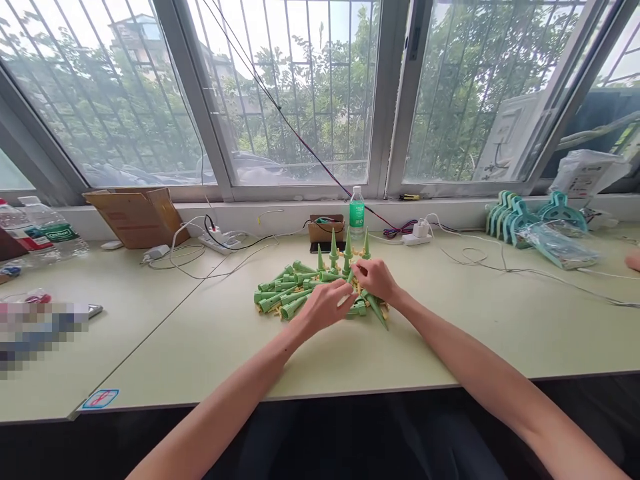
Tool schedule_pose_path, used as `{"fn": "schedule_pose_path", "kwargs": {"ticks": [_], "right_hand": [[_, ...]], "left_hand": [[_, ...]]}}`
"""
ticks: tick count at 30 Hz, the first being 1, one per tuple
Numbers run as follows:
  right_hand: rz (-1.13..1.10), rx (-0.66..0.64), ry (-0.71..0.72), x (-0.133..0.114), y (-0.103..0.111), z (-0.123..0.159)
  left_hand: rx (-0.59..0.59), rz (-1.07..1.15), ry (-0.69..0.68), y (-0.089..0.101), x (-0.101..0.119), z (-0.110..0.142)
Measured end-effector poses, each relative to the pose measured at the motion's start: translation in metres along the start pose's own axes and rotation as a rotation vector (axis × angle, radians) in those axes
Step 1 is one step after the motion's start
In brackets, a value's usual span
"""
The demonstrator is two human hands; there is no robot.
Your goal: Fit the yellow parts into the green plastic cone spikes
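Note:
A pile of green plastic spikes [295, 305], hollow with capped collars, lies in the middle of the table, small yellow pieces among them. Several more spikes [333, 252] stand upright behind my hands, points up. My right hand [376, 279] is closed in a pinch on a green plastic spike [351, 275]. Just left of it and lower, my left hand [327, 305] curls over the pile's front, thumb and fingers drawn together near that spike; what they grip is hidden. One loose spike [376, 312] points toward me below my right hand.
A green-labelled bottle [357, 212] and a small cardboard box [326, 230] stand behind the pile. Cables and a power strip [220, 241] run along the back. At right are teal hangers [513, 219]; at left, a carton [137, 217] and bottles [53, 227]. Another person's hand [633, 260] shows far right.

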State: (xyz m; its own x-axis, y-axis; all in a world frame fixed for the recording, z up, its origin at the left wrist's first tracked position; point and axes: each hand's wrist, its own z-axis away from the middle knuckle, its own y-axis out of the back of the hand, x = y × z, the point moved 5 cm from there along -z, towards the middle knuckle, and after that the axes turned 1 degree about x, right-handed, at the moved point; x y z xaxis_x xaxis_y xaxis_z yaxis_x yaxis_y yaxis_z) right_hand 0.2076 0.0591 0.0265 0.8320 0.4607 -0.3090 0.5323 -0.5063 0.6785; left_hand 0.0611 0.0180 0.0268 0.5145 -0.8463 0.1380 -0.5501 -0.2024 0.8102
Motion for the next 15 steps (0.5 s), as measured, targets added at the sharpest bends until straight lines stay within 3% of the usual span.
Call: {"fn": "schedule_pose_path", "kwargs": {"ticks": [4, 15], "right_hand": [[-0.021, 0.028, 0.003, 0.003, 0.002, -0.001], [-0.154, 0.086, 0.05, 0.012, 0.003, -0.001]], "left_hand": [[-0.083, 0.0, -0.038, -0.009, 0.007, 0.003], [-0.153, 0.022, -0.028, -0.025, 0.006, 0.001]]}}
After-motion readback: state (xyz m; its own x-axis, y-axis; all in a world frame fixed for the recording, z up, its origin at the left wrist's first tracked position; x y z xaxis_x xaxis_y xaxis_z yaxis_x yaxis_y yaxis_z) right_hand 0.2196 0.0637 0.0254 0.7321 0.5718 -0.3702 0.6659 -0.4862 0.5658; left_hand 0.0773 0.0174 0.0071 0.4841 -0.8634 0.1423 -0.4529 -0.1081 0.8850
